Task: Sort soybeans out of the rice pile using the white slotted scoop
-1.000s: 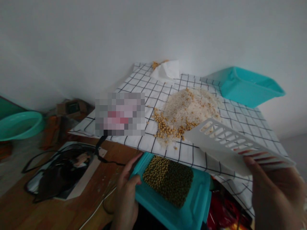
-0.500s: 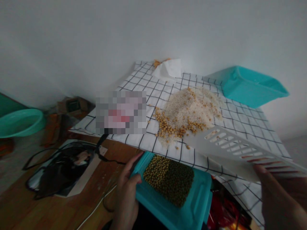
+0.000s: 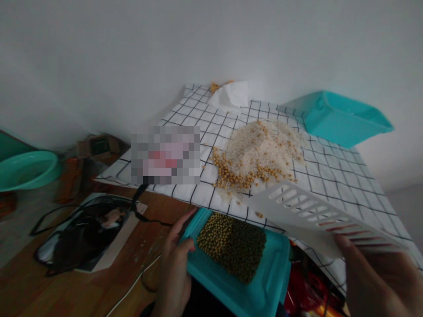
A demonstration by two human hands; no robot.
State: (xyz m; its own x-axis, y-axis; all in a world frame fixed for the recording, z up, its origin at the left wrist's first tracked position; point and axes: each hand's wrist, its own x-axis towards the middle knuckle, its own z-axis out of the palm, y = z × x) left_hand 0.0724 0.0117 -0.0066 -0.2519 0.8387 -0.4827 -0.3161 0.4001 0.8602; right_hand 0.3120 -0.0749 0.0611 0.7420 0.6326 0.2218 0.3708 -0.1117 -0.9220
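Observation:
My left hand (image 3: 175, 257) grips the left side of a teal plastic box (image 3: 261, 297), just below the table's front edge. Yellow soybeans (image 3: 214, 233) and dark green beans (image 3: 246, 251) lie in it side by side. My right hand (image 3: 373, 277) is closed on a white slotted plastic panel (image 3: 307, 215), tilted at the cloth's front edge. Its far end touches the near side of a heap of rice (image 3: 261, 145) mixed with soybeans (image 3: 238, 176). A few loose beans (image 3: 259, 215) lie by that edge.
A black-and-white checked cloth (image 3: 340, 176) covers the table. On it stand another teal container (image 3: 343, 123), white paper (image 3: 231, 94) and a pixelated item (image 3: 165, 154). A black bag (image 3: 79, 237) lies on the wooden surface at left, and a green basin (image 3: 29, 169) stands beyond.
My right hand has drawn the slotted panel left and slightly toward me, to the table edge. My left hand and the teal box stay nearly in place.

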